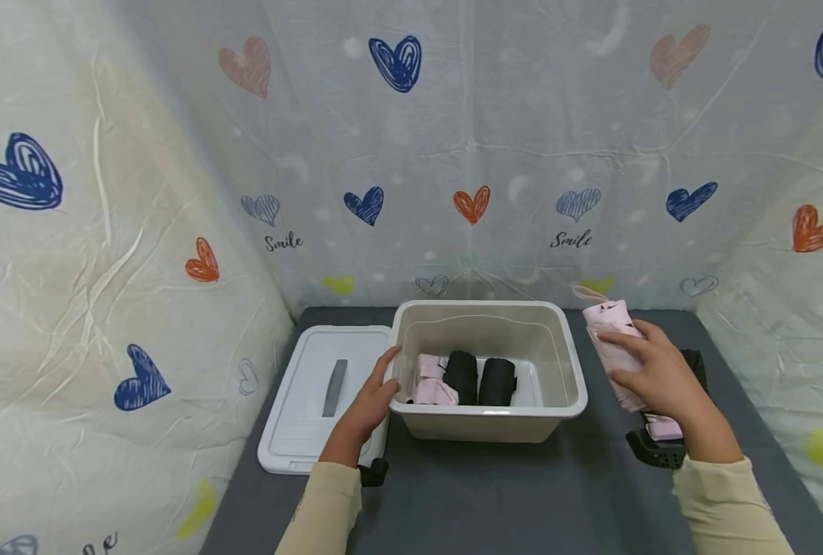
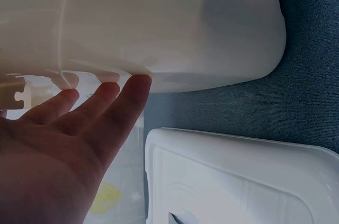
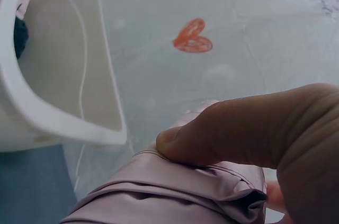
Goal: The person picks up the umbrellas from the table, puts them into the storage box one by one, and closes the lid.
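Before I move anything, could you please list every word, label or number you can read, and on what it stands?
"Smile": on the back sheet, left of centre.
"Smile": on the back sheet, right of centre.
Lettering low on the left sheet: partly cut off, final "e" clear.
Held pink bundle: any print is too small to read.
Bin and lid: nothing readable.

Pale pink flecked with dark marks on the looped bundle (image 1: 602,353), pink again for the smaller bundle (image 1: 431,378), and solid black on the two rolls (image 1: 461,378) inside a beige bin (image 1: 481,425)! Crisp white for the lid (image 1: 299,385), grey on its handle (image 1: 334,388), slate on the table cover (image 1: 508,493), cream on the sleeves (image 1: 321,509). And the pale grey curtain (image 1: 411,139) bursts with navy, orange-red, pink and yellow hearts, plus black "Smile" lettering (image 1: 283,242)!
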`<move>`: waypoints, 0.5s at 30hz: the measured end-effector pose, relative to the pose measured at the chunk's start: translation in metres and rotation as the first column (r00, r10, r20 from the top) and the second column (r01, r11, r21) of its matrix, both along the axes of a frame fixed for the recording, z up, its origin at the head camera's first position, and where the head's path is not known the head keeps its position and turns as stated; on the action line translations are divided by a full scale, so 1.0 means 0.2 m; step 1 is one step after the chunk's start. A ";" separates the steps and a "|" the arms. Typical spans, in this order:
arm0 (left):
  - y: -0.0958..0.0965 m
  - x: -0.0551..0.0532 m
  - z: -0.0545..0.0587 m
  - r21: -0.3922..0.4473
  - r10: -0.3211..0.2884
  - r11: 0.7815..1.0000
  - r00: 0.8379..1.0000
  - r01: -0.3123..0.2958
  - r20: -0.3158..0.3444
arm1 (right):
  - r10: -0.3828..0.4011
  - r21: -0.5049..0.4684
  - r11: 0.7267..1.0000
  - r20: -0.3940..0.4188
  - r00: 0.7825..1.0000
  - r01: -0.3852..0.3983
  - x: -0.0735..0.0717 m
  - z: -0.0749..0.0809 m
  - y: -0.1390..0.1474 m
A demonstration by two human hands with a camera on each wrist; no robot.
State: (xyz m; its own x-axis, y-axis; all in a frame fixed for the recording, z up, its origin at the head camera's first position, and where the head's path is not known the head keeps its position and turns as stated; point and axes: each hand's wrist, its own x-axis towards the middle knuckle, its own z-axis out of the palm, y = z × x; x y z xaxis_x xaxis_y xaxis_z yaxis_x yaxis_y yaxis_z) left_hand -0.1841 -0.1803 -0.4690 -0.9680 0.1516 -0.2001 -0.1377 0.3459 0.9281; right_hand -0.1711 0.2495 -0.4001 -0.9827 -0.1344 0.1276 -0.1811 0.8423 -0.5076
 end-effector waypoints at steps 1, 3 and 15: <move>0.00 0.01 0.02 -0.001 -0.002 1.000 1.000 0.002 0.000 | 0.000 0.000 1.000 0.001 1.000 0.000 0.00 0.01 -0.01; 0.01 0.02 0.03 -0.003 -0.003 1.000 1.000 0.003 0.000 | -0.001 -0.004 1.000 0.003 1.000 0.001 0.00 0.02 -0.02; 0.00 0.02 0.03 0.005 0.005 1.000 1.000 -0.005 -0.004 | 0.024 -0.048 0.999 -0.057 0.998 -0.026 -0.01 0.08 -0.11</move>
State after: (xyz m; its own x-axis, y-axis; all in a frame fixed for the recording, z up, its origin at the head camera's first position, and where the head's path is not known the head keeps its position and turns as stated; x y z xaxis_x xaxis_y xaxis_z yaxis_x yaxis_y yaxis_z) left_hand -0.1800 -0.1796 -0.4638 -0.9694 0.1477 -0.1958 -0.1359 0.3410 0.9302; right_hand -0.1727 0.2268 -0.3843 -0.9703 -0.1510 0.1892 -0.2309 0.8118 -0.5364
